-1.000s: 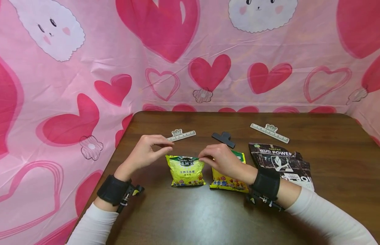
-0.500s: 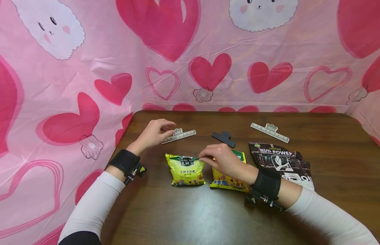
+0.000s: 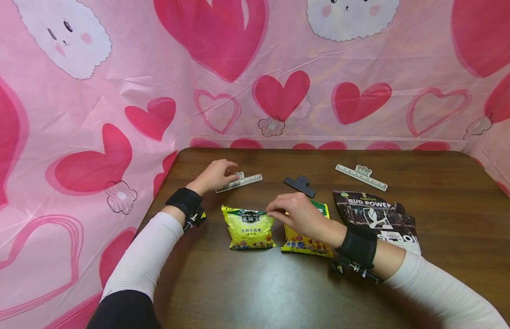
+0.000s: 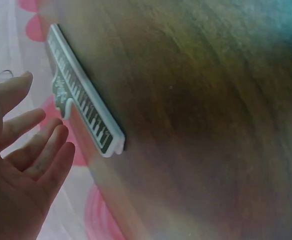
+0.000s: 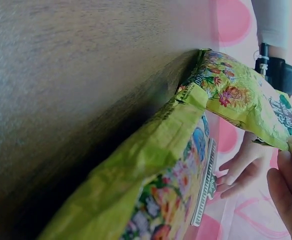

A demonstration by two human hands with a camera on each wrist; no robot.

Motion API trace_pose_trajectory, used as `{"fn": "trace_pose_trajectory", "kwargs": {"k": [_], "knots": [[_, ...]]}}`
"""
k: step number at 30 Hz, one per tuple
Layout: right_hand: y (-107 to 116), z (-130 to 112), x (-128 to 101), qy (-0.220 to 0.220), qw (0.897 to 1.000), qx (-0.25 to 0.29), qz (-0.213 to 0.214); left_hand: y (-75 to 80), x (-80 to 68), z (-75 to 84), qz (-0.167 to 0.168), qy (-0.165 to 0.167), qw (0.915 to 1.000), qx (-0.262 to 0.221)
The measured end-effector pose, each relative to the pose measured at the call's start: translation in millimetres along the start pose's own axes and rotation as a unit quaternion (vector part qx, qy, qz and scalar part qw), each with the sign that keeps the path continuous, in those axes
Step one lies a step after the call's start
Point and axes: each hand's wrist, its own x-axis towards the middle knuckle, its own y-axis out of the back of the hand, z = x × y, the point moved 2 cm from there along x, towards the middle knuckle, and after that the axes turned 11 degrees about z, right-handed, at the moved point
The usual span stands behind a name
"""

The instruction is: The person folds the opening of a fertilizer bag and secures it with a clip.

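The right hand (image 3: 297, 212) is pinching the upper right corner of the left bag (image 3: 250, 232), which is resting on the table (image 3: 222, 288) just beside those fingertips. The right bag (image 3: 308, 246) is lying beneath that hand. Beyond the left bag, the left hand (image 3: 213, 177) is hovering near the left clip (image 3: 246, 181), its fingers parted and relaxed; contact is staying unclear.

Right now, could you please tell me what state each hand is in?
Left hand: open beside the nearest piano-patterned clip, holding nothing.
Right hand: closed, pinching a top corner of the left yellow bag.
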Motion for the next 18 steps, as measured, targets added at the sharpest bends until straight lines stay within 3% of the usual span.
{"fn": "trace_pose_trajectory", "kwargs": {"k": [5,12,18], "knots": [[0,-1,1,0.002,1.0,-0.001,0.001,-4.6,4.0,-4.6,-0.01,0.016,0.9998,0.003],[1,-1,1,-0.004,1.0,-0.007,-0.005,-12.6,6.0,-5.5,-0.015,-0.016,0.9993,0.029],[1,-1,1,-0.004,1.0,-0.006,-0.006,-16.4,8.3,-5.6,-0.003,-0.017,0.9989,0.043]]}}
